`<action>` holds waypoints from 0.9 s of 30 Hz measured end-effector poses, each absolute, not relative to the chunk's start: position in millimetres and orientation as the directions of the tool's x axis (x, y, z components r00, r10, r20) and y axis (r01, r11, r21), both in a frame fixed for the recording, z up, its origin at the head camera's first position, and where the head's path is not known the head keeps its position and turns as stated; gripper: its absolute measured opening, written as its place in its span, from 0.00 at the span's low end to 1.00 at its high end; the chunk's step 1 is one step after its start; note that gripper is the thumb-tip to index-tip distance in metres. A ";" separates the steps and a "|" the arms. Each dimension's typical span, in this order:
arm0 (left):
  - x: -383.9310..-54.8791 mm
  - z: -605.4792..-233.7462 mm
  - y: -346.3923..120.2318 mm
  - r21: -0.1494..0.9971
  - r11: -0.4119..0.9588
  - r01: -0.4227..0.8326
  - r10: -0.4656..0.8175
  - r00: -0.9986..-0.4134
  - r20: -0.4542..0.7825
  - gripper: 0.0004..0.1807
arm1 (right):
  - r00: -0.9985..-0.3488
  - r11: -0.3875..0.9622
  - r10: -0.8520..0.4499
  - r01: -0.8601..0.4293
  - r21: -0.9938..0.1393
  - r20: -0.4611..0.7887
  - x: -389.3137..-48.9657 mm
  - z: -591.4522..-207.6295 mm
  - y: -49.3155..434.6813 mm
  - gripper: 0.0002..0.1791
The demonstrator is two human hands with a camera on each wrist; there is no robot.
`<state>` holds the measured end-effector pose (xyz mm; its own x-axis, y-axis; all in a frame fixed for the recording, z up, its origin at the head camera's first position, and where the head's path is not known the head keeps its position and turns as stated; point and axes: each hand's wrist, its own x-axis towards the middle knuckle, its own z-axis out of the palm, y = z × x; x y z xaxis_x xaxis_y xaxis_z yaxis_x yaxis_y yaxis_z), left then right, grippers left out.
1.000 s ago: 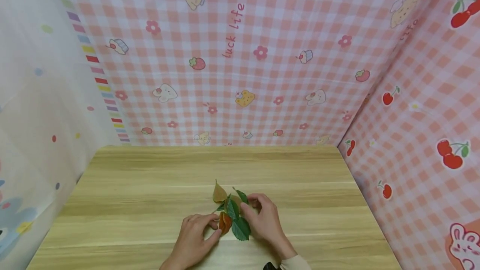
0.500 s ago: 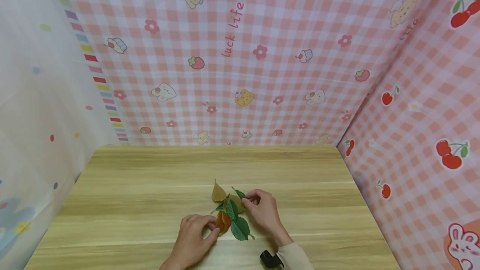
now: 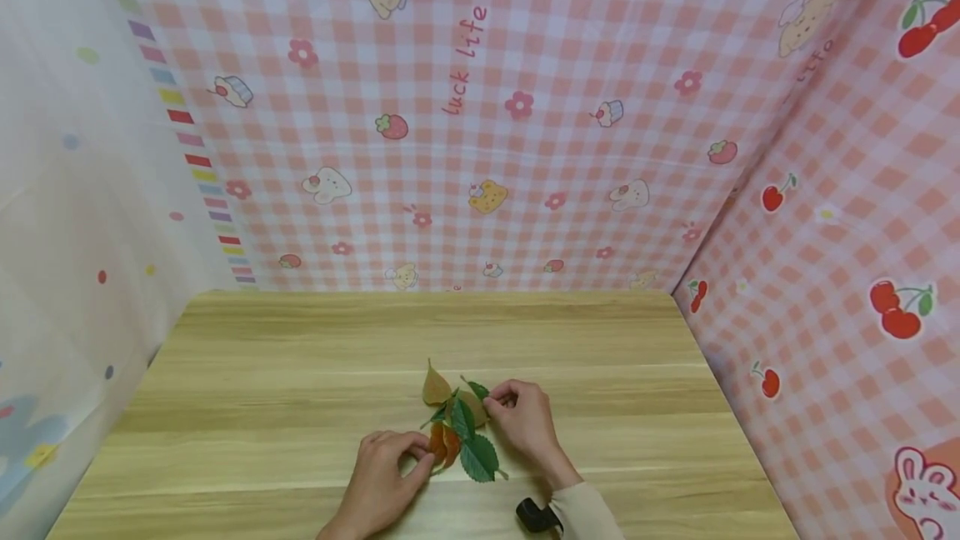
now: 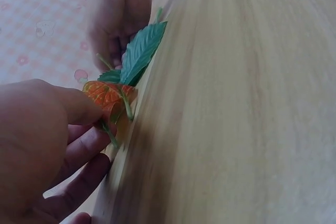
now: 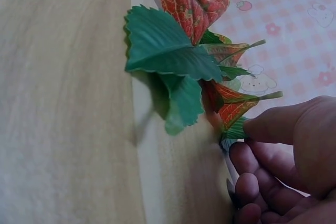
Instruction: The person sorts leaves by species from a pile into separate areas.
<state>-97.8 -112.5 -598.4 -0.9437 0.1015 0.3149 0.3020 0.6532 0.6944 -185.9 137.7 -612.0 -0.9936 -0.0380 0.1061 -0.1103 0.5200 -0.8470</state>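
Note:
A small pile of leaves lies on the wooden table, both hands beside it. My left hand (image 3: 386, 473) pinches the edge of an orange-red leaf (image 4: 102, 94) between thumb and fingers at the pile's near left. Across from it, my right hand (image 3: 527, 423) holds a small green leaf (image 5: 237, 128) by thumb and forefinger. Between them lie a large serrated green leaf (image 3: 478, 458), another green leaf (image 3: 462, 417) and tan-backed leaves, one (image 3: 434, 388) pointing away at the far left. In the right wrist view a red-veined leaf (image 5: 197, 1) shows large at the top.
The wooden tabletop (image 3: 300, 357) reaches back to a pink checked cloth wall (image 3: 570, 157). Similar printed cloth (image 3: 840, 257) closes the right side, and pale cloth (image 3: 97, 190) the left. A black device (image 3: 534, 515) sits at the right cuff.
My right hand has shifted back from the large green leaf to the small one at the far right, uncovering a stem. The left hand has drawn slightly left, and the orange-red leaves look more spread.

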 end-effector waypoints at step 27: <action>-117.4 -584.7 -189.8 0.732 0.604 0.316 -0.007 -0.916 0.402 0.10 | -0.996 0.499 -0.013 -0.080 -0.863 0.085 -177.3 -595.0 134.0 0.05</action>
<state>-117.4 -189.8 -584.7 -0.9157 -0.0074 0.4019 0.3161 0.6041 0.7315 -177.3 134.0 -595.0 -0.9963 -0.0127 0.0852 -0.0801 0.4993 -0.8627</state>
